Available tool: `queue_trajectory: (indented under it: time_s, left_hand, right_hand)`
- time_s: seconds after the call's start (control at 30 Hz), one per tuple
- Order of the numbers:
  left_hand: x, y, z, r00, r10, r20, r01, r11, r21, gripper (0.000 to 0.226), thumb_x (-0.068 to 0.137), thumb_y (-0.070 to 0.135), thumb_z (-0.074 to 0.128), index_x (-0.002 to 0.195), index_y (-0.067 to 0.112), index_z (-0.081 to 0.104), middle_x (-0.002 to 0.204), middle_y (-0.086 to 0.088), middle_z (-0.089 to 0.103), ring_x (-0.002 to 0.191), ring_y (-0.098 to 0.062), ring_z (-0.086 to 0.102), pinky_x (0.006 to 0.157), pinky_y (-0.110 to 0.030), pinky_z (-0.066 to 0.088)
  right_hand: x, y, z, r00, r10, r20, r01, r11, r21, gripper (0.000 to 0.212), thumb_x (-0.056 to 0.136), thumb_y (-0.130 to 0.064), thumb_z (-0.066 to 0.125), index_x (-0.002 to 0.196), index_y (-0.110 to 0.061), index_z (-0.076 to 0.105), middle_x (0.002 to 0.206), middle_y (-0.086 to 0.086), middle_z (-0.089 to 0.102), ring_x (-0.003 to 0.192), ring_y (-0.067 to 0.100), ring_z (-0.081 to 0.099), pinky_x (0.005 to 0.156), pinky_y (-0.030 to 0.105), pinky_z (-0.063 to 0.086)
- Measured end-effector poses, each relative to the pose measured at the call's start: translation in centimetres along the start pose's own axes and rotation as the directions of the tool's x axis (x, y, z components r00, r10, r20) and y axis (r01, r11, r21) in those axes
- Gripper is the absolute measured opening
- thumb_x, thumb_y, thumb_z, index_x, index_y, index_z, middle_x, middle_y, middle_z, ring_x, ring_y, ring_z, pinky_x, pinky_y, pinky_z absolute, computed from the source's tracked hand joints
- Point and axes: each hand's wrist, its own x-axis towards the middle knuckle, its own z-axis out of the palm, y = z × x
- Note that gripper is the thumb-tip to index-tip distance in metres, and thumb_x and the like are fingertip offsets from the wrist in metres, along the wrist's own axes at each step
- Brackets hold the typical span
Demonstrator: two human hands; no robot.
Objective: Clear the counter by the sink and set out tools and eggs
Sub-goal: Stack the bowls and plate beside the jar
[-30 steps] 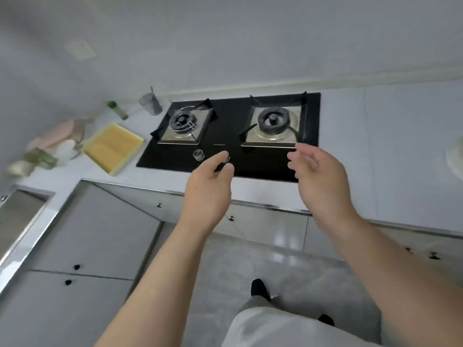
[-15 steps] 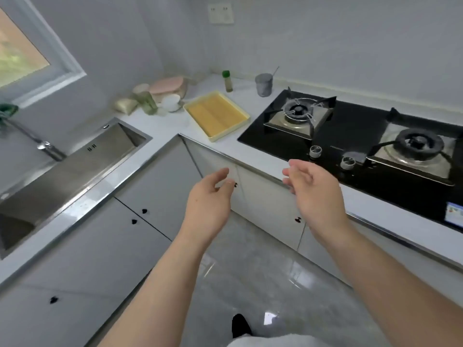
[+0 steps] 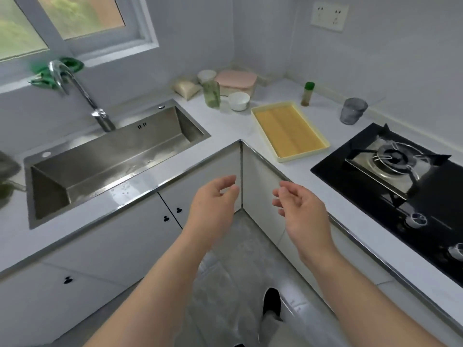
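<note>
Tray (image 3: 290, 131) on the surface (image 3: 225, 126) near the sink (image 3: 112, 151): we judge it light and stiff, best lifted by opposite rims; our left grip (image 3: 213, 199) and right grip (image 3: 300, 209) hang released.

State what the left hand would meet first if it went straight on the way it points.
Probably the inner corner of the counter; if the left hand passes above it, the yellow tray. Depth is unclear.
</note>
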Motion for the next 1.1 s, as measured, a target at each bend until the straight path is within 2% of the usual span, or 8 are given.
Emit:
queue_trajectory:
  time_s: [0.13, 0.2, 0.27, 0.37, 0.53, 0.73, 0.93, 1.1]
  left_hand:
    - [5.8, 0.6, -0.7, 1.000, -0.014, -0.011, 0.014, 1.000, 0.009, 0.033, 0.101, 0.031, 0.053, 0.132, 0.031, 0.061, 0.120, 0.007, 0.068, 0.093, 0.000, 0.062, 0.074, -0.016, 0.047]
    - [10.0, 1.4, -0.9, 0.998, -0.001, -0.056, 0.001, 1.000, 0.008, 0.032, 0.100, 0.029, 0.055, 0.130, 0.029, 0.063, 0.120, 0.008, 0.068, 0.101, -0.005, 0.064, 0.090, -0.024, 0.051]
    - [13.7, 2.4, -1.1, 0.993, 0.014, -0.114, -0.015, 1.000, -0.007, 0.029, 0.098, 0.027, 0.058, 0.126, 0.027, 0.067, 0.117, 0.009, 0.069, 0.107, -0.009, 0.065, 0.098, -0.035, 0.052]
    - [19.5, 5.1, -0.9, 0.990, -0.014, -0.138, 0.008, 0.999, -0.045, 0.027, 0.098, 0.023, 0.059, 0.123, 0.025, 0.069, 0.110, 0.011, 0.070, 0.102, -0.012, 0.069, 0.097, -0.042, 0.054]
    - [27.3, 8.3, -1.7, 0.979, -0.009, -0.203, -0.010, 0.996, -0.093, 0.029, 0.099, 0.022, 0.056, 0.126, 0.022, 0.067, 0.107, 0.007, 0.072, 0.098, -0.012, 0.070, 0.095, -0.042, 0.055]
    - [35.6, 9.3, -3.3, 0.971, -0.084, -0.225, 0.043, 0.982, -0.183, 0.030, 0.100, 0.020, 0.056, 0.128, 0.018, 0.065, 0.112, 0.010, 0.069, 0.096, -0.011, 0.071, 0.091, -0.038, 0.056]
    - [46.3, 11.0, -5.6, 0.977, -0.064, -0.205, 0.013, 0.970, -0.242, 0.026, 0.099, 0.017, 0.056, 0.123, 0.018, 0.066, 0.104, 0.008, 0.069, 0.095, -0.017, 0.072, 0.090, -0.038, 0.057]
    - [57.1, 12.6, -8.7, 0.979, -0.055, -0.196, 0.008, 0.972, -0.235, 0.018, 0.099, 0.017, 0.056, 0.115, 0.021, 0.064, 0.101, 0.009, 0.067, 0.093, -0.022, 0.073, 0.087, -0.038, 0.058]
  right_hand:
    - [5.9, -1.0, 3.6, 0.998, -0.001, 0.058, 0.000, 1.000, 0.009, 0.020, 0.101, -0.027, 0.053, 0.118, -0.025, 0.064, 0.092, -0.011, 0.073, 0.089, 0.003, 0.069, 0.094, 0.039, 0.055]
    - [10.0, -1.4, 5.3, 0.997, 0.003, 0.083, -0.004, 1.000, 0.014, 0.027, 0.102, -0.028, 0.052, 0.124, -0.019, 0.064, 0.096, -0.011, 0.072, 0.089, 0.002, 0.069, 0.093, 0.038, 0.056]
    - [13.8, -2.2, 6.6, 0.994, 0.000, 0.111, -0.003, 1.000, 0.030, 0.029, 0.102, -0.029, 0.051, 0.126, -0.018, 0.063, 0.097, -0.011, 0.072, 0.090, 0.004, 0.069, 0.092, 0.038, 0.056]
    - [20.2, -3.8, 8.4, 0.986, 0.024, 0.163, -0.026, 1.000, 0.015, 0.027, 0.102, -0.032, 0.051, 0.124, -0.020, 0.062, 0.099, -0.009, 0.072, 0.092, 0.007, 0.069, 0.092, 0.038, 0.057]
    - [28.8, -6.3, 11.2, 0.967, 0.054, 0.251, -0.053, 0.999, -0.009, 0.030, 0.103, -0.031, 0.051, 0.127, -0.018, 0.061, 0.105, -0.007, 0.071, 0.090, 0.009, 0.070, 0.089, 0.035, 0.058]
    - [37.4, -7.1, 14.5, 0.915, 0.246, 0.319, -0.260, 0.966, 0.000, 0.026, 0.103, -0.029, 0.049, 0.124, -0.016, 0.058, 0.107, 0.002, 0.070, 0.092, 0.019, 0.072, 0.083, 0.034, 0.059]
    - [46.3, -7.1, 19.0, 0.854, 0.416, 0.311, -0.423, 0.905, -0.049, 0.036, 0.104, -0.026, 0.046, 0.137, -0.012, 0.048, 0.109, 0.009, 0.067, 0.096, 0.028, 0.071, 0.090, 0.043, 0.057]
    - [53.0, -6.2, 23.2, 0.718, 0.643, 0.267, -0.661, 0.750, -0.031, 0.038, 0.101, -0.034, 0.052, 0.134, -0.015, 0.044, 0.110, 0.015, 0.064, 0.090, 0.029, 0.069, 0.082, 0.038, 0.057]
